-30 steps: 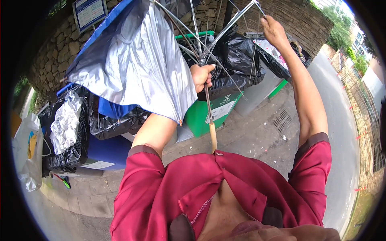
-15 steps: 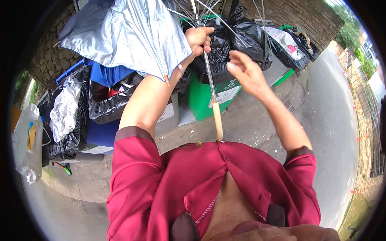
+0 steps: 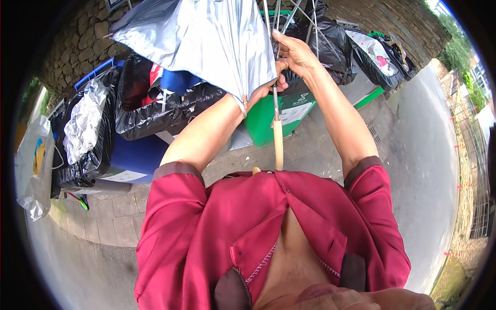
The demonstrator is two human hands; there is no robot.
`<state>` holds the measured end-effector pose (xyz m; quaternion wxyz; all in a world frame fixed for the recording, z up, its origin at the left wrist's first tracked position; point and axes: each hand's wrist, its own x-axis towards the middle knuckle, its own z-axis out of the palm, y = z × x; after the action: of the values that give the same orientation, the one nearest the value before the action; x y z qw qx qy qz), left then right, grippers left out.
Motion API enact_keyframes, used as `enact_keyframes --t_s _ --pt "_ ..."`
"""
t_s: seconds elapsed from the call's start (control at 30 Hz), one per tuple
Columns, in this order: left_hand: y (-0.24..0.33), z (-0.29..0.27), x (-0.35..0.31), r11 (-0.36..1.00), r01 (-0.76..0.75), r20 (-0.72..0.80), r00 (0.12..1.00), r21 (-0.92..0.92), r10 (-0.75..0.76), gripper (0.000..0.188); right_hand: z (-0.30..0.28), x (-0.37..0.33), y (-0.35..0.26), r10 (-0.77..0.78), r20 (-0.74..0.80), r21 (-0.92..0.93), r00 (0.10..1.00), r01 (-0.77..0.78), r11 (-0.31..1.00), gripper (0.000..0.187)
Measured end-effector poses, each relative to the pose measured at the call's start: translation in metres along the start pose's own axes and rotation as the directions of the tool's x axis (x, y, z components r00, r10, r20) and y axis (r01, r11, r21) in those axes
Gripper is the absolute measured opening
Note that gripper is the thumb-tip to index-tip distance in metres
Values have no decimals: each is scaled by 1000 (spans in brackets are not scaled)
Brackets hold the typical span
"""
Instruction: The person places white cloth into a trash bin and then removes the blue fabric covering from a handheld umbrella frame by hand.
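A silver-and-blue umbrella (image 3: 206, 46) hangs half folded, its canopy slack to the left and its bare metal ribs (image 3: 314, 23) showing on the right. Its metal shaft runs down to a pale hooked handle (image 3: 278, 142), which reaches my chest. My left hand (image 3: 265, 91), partly covered by the canopy edge, is closed round the shaft. Just above it my right hand (image 3: 300, 56) pinches the shaft and rib bases with thumb and fingers; exactly what lies between the fingertips is hard to see.
Bins lined with black bags stand in a row ahead, among them a green bin (image 3: 266, 121) and a blue bin (image 3: 135, 157). A clear plastic bag (image 3: 35, 165) hangs at the far left. Behind is a stone wall (image 3: 82, 41); grey road (image 3: 413, 170) lies to the right.
My right hand has come in from the right and up onto the umbrella's shaft. My left hand sits lower on the shaft, and the canopy has shifted right.
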<state>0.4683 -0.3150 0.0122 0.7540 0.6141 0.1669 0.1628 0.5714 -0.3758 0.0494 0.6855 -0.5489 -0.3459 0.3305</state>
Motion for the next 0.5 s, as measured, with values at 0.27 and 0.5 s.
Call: enact_keyframes --t_s 0.27,0.5 --pt "-29 -2 -19 1000 13 102 995 19 -15 24 12 -20 31 -43 -27 -42 999 42 998 43" --pt "-54 -5 -21 983 -147 114 981 -108 160 30 28 -41 32 -55 -122 -182 991 33 983 31"
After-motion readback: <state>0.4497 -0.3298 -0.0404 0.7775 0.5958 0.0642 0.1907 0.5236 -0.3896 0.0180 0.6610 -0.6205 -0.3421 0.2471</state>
